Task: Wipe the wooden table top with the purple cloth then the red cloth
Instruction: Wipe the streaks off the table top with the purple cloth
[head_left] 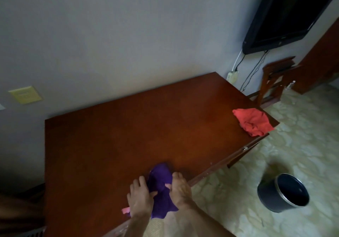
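The purple cloth (161,185) lies bunched near the front edge of the wooden table top (128,130). My left hand (140,198) grips its left side and my right hand (180,189) grips its right side. Part of the cloth hangs over the table's front edge below my hands. The red cloth (253,121) lies crumpled at the table's right corner, far from both hands, with nothing touching it.
A dark round bin (283,193) stands on the pale floor to the right of the table. A black TV (286,16) hangs on the wall at upper right, cables below it. A small wooden stool (275,79) stands beyond the table. A pink scrap (125,210) shows beside my left wrist.
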